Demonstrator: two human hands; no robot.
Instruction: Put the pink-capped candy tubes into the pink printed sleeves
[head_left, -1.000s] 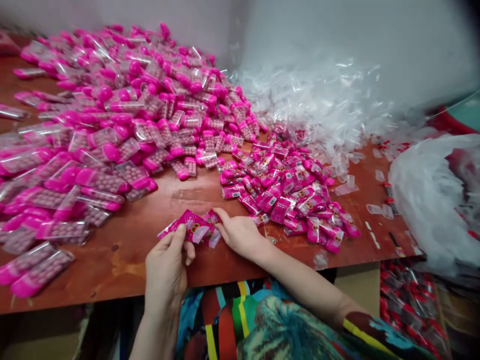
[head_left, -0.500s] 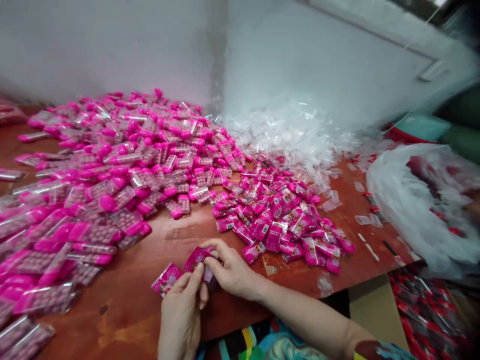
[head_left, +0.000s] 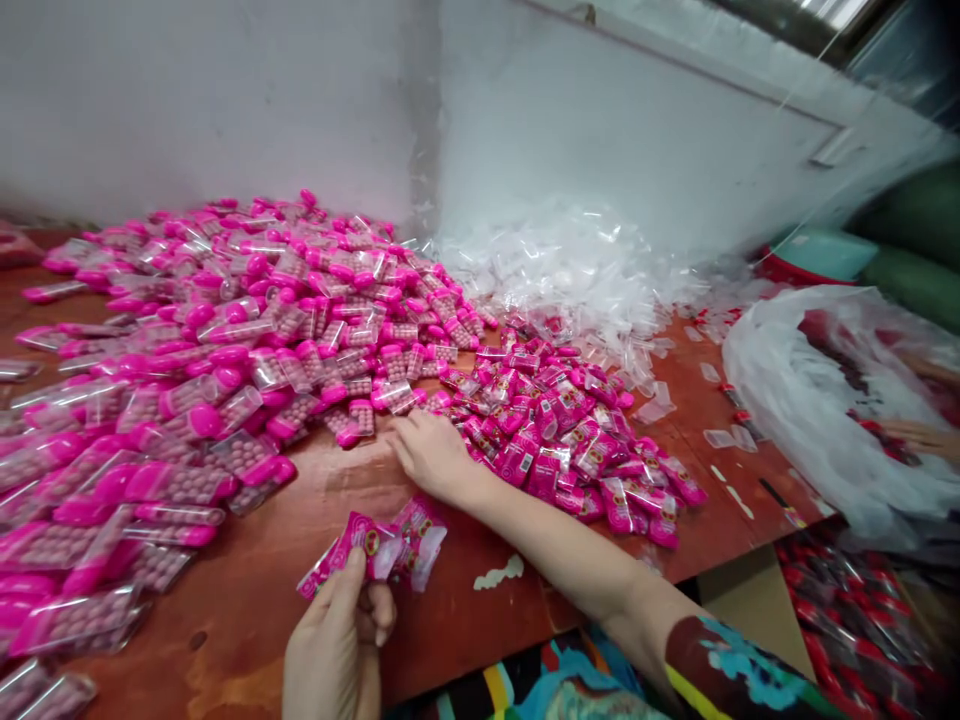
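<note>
My left hand (head_left: 337,625) is pinching several pink printed plastic wrappers (head_left: 360,540) between thumb and fingers, low over the table's front part. They fan out to the right, with a clear end showing on some. My right hand (head_left: 435,455) reaches forward, palm down and fingers stretched apart, at the near edge of a big heap of clear candy containers with pink caps (head_left: 240,330), filled with small pale pink balls. Its fingertips are beside the nearest containers; whether they touch one I cannot tell. Right of that hand lies a pile of pink-wrapped containers (head_left: 555,420).
On the reddish-brown table (head_left: 247,600), clear plastic pieces (head_left: 570,270) are heaped against the wall. At right stands a white plastic bag (head_left: 765,370) with red items, another person's hand (head_left: 926,435) at it. Below the edge is a cardboard box (head_left: 754,605) beside red-capped items (head_left: 862,620).
My right hand has left the wrappers by my left hand and moved forward to the heap of pink-capped containers. My left hand keeps the wrappers, which are now spread wider.
</note>
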